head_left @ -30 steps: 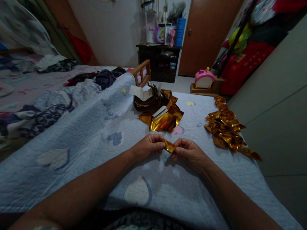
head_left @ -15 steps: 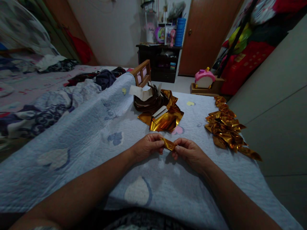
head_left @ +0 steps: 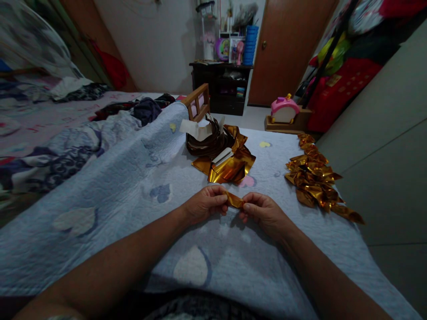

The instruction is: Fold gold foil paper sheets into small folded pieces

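Observation:
A small folded piece of gold foil paper (head_left: 235,201) is stretched between my two hands, just above the quilt. My left hand (head_left: 210,202) pinches its left end between thumb and fingers. At the opposite end, the thumb and fingertips of my right hand (head_left: 258,208) are closed on it. Beyond the hands lie flat gold foil sheets (head_left: 230,171), beside a curled stack of dark brown-edged paper (head_left: 207,144) with white pieces sticking up. Off to the right, many folded gold foil pieces (head_left: 312,175) form a heap near the bed's edge.
A pale blue quilt (head_left: 126,231) covers the surface under my hands. Rumpled clothes and bedding (head_left: 110,129) lie at left. A wooden rail (head_left: 197,102) stands behind the paper stack. Farther back are a dark cabinet (head_left: 218,89) and a pink toy case (head_left: 284,110).
Both hands keep their pinch on the folded gold foil paper, almost in the same place. The foil's angle has shifted very slightly; everything else looks unchanged.

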Available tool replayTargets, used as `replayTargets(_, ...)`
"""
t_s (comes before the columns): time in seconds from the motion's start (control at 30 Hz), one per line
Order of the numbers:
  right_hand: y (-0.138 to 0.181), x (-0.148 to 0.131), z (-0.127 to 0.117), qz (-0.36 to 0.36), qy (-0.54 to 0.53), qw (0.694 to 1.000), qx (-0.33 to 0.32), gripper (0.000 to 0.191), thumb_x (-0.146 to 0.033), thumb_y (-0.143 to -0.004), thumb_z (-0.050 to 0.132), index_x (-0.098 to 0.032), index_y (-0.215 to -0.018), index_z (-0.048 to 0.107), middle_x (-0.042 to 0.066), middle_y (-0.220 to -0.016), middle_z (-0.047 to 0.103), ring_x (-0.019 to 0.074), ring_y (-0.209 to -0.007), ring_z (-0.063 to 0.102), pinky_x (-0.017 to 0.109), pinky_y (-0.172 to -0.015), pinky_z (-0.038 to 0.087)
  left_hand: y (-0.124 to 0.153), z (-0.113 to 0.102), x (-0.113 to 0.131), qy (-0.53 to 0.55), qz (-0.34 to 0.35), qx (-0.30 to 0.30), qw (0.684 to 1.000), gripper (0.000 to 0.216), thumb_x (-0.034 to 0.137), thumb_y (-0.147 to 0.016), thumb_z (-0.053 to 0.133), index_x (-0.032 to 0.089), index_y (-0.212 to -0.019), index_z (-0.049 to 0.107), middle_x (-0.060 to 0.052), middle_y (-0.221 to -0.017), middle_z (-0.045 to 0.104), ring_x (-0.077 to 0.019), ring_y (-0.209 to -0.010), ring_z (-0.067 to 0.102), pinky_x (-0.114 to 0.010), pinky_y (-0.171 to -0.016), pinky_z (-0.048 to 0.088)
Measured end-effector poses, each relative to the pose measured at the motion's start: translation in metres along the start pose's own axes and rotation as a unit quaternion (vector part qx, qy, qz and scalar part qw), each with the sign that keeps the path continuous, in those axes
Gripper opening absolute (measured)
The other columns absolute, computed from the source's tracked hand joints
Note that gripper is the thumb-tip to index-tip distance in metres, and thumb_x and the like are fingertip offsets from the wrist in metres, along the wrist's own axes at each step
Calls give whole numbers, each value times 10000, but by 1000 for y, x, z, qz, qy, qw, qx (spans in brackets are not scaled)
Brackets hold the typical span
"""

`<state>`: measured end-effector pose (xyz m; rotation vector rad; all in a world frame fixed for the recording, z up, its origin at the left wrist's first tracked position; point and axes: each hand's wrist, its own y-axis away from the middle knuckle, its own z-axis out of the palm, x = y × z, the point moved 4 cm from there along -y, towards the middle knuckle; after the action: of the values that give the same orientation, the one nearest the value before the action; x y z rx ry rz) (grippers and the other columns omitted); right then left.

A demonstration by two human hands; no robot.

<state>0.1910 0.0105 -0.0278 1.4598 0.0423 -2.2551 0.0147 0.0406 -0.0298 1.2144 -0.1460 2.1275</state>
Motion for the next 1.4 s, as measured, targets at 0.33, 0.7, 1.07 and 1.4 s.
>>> replayTargets(0.33,0,-2,0,-8,3,1000,10,299,-367,-704,898,-164,-772,689,-3,-645,706,101,-524,630,216,-529,503,0,0,0,-26,-13,4,1000,425,372,-656,931,114,-860,662,-21,-722,718,-100,-558,664,-176,-514,550)
replayTargets(0.7,-2,-1,2,-2,11,1000,3,354,-399,-680,909,-169,-791,663,-8,-661,702,99,-523,627,217,-531,497,-1,0,-1,-38,-4,13,999,442,357,-638,939,123,-867,640,-31,-750,737,-107,-566,674,-189,-535,553)
replayTargets(1.07,-2,-3,2,-16,31,999,-7,346,-392,-703,889,-172,-816,647,-10,-648,697,104,-528,609,234,-542,476,0,2,0,-37,-5,-1,999,438,360,-656,927,131,-855,611,-30,-757,728,-114,-589,679,-198,-564,548)
replayTargets(1.4,-1,-7,0,-30,65,997,19,307,-343,-713,872,-178,-856,656,0,-735,710,106,-581,612,246,-586,482,1,1,4,-88,35,-8,996,386,403,-725,877,133,-871,643,-40,-766,715,-117,-636,660,-222,-638,538)
